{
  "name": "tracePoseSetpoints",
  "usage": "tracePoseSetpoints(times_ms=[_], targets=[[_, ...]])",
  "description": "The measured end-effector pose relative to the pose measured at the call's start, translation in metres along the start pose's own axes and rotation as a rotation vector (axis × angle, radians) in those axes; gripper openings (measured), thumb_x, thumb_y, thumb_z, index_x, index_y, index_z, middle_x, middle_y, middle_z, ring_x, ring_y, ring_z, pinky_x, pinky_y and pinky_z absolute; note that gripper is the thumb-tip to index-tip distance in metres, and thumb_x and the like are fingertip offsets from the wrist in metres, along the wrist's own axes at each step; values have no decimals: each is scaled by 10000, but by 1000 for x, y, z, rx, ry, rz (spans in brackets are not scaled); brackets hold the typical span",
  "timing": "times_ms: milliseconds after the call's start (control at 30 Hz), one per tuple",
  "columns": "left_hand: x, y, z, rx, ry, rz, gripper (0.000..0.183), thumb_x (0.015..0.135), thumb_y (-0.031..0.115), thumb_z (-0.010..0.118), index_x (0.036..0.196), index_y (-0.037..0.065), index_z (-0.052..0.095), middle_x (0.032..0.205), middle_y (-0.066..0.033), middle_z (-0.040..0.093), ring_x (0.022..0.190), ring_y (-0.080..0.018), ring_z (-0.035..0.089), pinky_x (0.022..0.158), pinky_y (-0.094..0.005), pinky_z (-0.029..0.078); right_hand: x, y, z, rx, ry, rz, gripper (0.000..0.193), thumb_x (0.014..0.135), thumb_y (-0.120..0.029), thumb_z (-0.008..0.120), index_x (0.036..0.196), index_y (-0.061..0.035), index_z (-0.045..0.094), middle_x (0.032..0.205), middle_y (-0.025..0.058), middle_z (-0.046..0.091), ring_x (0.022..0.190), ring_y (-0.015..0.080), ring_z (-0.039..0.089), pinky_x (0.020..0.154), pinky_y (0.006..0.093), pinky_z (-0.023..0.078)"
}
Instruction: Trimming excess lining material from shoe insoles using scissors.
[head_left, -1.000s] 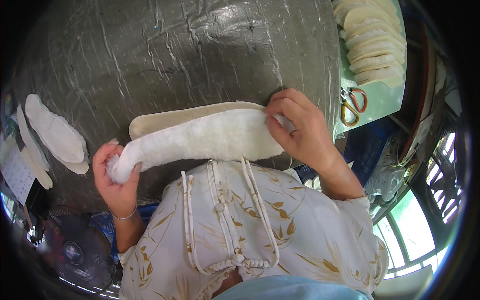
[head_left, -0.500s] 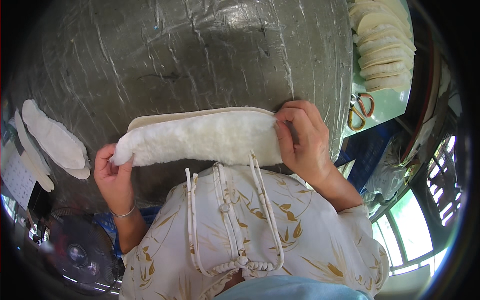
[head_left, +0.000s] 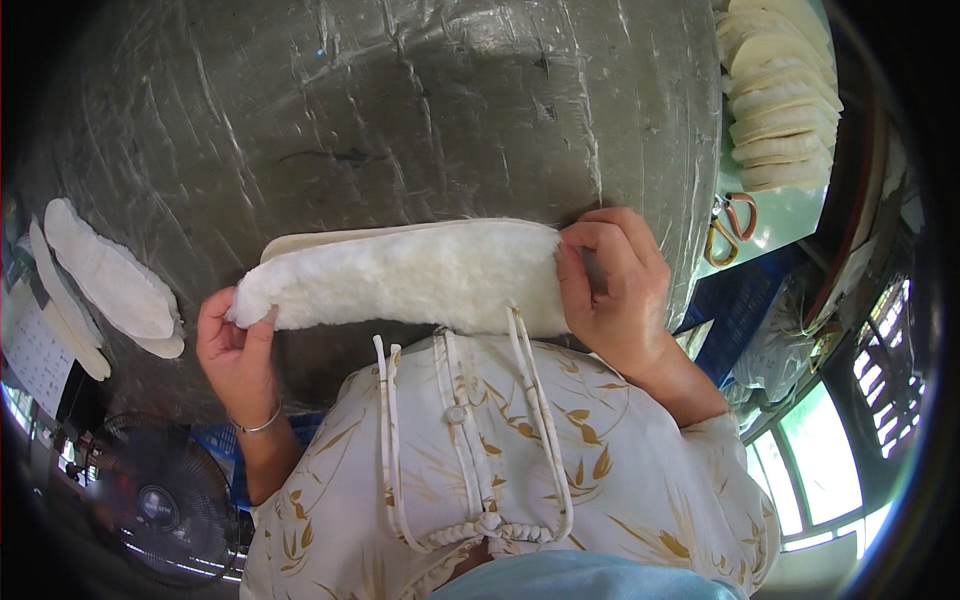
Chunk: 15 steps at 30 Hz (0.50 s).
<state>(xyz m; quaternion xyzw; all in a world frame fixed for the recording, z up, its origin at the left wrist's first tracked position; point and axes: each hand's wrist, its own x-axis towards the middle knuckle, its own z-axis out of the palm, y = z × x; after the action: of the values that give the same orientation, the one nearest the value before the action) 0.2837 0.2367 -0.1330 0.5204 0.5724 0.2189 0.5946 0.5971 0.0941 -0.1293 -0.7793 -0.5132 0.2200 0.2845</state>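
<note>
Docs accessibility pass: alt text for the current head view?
Left hand and right hand hold opposite ends of a fluffy white strip, a beige piece showing along its far edge, over a dark table. Scissors and overlapping pale pieces lie at right.

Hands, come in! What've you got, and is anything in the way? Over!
Left fingers pinching fluffy white strip, left end; right fingers at right end. Pale piece showing along far edge. Shirt cord overlaps near edge in view.
</note>
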Motion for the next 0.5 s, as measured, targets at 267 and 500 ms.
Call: tracePoseSetpoints(times_ms=[267, 500], targets=[[3, -1, 6, -16, -8, 29, 336, 794, -63, 662, 1103, -9, 540, 1014, -60, 593, 933, -123, 578, 834, -257, 472, 11, -11, -22, 123, -174, 177, 216, 714, 32, 692, 913, -24, 627, 855, 100, 606, 724, 267, 591, 608, 326, 476], [2, -4, 6, -94, -41, 58, 335, 797, -67, 655, 1106, -9, 540, 1022, -58, 591, 938, -128, 581, 834, -265, 484, 48, -26, -9, 171, -243, -188, 256, 732, -3, 703, 982, -18, 654, 885, 97, 612, 736, 263, 584, 616, 330, 475]])
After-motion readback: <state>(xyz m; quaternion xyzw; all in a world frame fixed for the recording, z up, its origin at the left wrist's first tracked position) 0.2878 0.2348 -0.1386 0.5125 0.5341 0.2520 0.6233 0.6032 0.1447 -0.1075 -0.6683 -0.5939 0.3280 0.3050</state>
